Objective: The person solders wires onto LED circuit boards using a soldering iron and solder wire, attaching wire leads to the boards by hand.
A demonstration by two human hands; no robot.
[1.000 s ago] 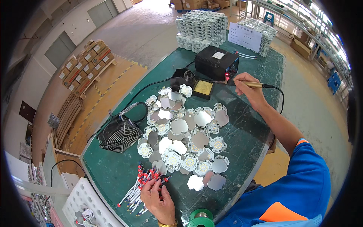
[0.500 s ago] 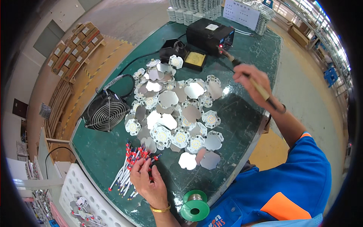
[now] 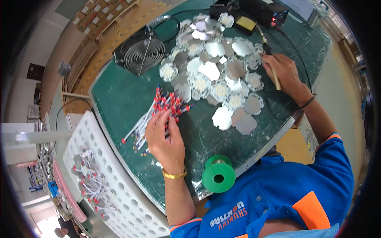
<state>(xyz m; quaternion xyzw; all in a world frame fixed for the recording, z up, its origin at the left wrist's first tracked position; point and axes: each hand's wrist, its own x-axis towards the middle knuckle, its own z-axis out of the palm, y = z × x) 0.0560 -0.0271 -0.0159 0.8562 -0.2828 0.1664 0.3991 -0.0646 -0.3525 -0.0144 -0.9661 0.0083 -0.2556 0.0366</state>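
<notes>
My right hand [image 3: 283,73] is closed round a soldering iron [image 3: 276,81]; its tan handle points toward me and its metal end lies beside the yellow sponge [image 3: 246,23]. Under my left hand [image 3: 164,139] lies a heap of white wires [image 3: 139,129] with red connectors [image 3: 168,102]. The left fingertips touch the connectors, with thumb and forefinger apart. Several white LED boards [image 3: 199,85] and silvery octagonal plates [image 3: 246,124] cover the middle of the green table [image 3: 123,89], to the left of the iron.
A black fan [image 3: 143,55] with a wire grille stands at the left. A green solder spool [image 3: 218,174] is near the table's front edge. The black soldering station [image 3: 260,12] sits at the back, its cable [image 3: 299,51] running down the right. A white perforated tray [image 3: 119,186] stands lower left.
My right hand has brought the soldering iron down and nearer the LED boards. My left hand stays at the wires. The whole view has shifted, so the table appears higher and farther right.
</notes>
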